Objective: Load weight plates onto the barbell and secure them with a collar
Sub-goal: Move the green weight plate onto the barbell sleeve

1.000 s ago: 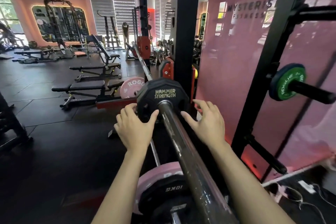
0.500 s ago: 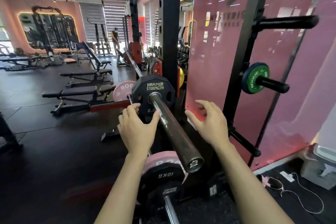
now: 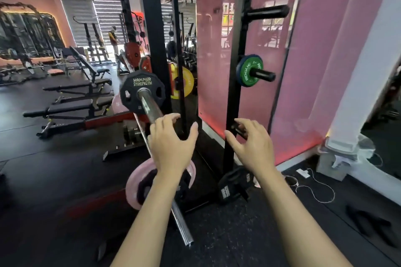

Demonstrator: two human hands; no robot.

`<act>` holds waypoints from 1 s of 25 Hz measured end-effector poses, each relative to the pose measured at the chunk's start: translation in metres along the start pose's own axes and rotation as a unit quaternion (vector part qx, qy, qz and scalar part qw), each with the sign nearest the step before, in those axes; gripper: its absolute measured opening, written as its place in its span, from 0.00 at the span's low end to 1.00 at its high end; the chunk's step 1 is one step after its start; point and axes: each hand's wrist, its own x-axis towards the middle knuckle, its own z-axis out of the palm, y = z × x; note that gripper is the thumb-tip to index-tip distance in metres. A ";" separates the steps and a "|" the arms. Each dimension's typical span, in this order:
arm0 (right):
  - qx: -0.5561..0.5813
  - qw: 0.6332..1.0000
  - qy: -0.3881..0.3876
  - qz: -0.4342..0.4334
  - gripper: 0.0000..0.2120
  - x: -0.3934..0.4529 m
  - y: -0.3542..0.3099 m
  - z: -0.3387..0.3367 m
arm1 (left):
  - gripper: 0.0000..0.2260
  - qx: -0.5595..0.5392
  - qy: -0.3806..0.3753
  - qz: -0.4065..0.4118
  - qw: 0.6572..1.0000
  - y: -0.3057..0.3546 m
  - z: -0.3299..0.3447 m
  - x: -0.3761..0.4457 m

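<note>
A small black plate marked HAMMER STRENGTH sits on the steel sleeve of the racked barbell, far up the sleeve. My left hand hovers in front of the sleeve's near end with fingers spread, holding nothing. My right hand is to the right, also spread and holding nothing, in front of the rack's right upright. A green plate hangs on a storage peg of that upright. No collar is visible on the sleeve.
Below my hands a second barbell lies low with a pink plate and a black one on it. Another black plate leans at the upright's foot. A yellow plate hangs behind. Benches stand left; cables lie right.
Both hands have come off the black plate and drawn back toward me and to the right. The plate stays far up the sleeve. My view has pulled back and turned right.
</note>
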 end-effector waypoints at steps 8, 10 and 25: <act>-0.070 0.991 0.067 0.097 0.20 -0.042 0.083 -0.124 | 0.18 -0.063 -0.141 0.084 0.984 0.099 0.067 -0.065; -0.081 0.987 0.074 0.117 0.20 -0.040 0.100 -0.138 | 0.18 -0.078 -0.161 0.093 0.979 0.114 0.087 -0.072; -0.112 0.983 0.075 0.121 0.21 0.123 0.242 -0.088 | 0.18 -0.110 -0.176 0.090 0.974 0.134 0.302 0.036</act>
